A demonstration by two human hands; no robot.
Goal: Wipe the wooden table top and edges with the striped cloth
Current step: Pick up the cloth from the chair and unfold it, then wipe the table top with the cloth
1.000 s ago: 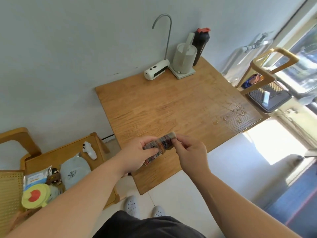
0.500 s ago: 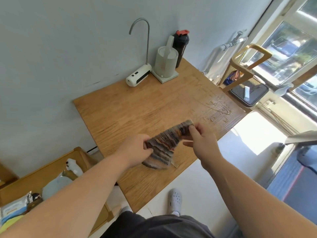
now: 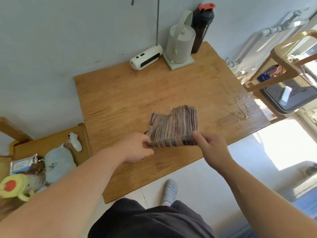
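We pinch the striped cloth (image 3: 175, 126) by its near edge, our left hand (image 3: 135, 148) gripping the 9 o'clock corner and our right hand (image 3: 211, 146) the 3 o'clock corner. It spreads over the middle of the wooden worktop (image 3: 120, 100). From the cloth, a white kettle (image 3: 180, 43) stands at 12 o'clock and wet streaks (image 3: 243, 110) lie at 3 o'clock.

- Bright daylight pours in from three o'clock, burning out a patch of floor (image 3: 283, 148).
- Glare glints off the wooden table (image 3: 120, 100) toward three o'clock.
- Wide-angle bending at the edges; everything slightly soft.
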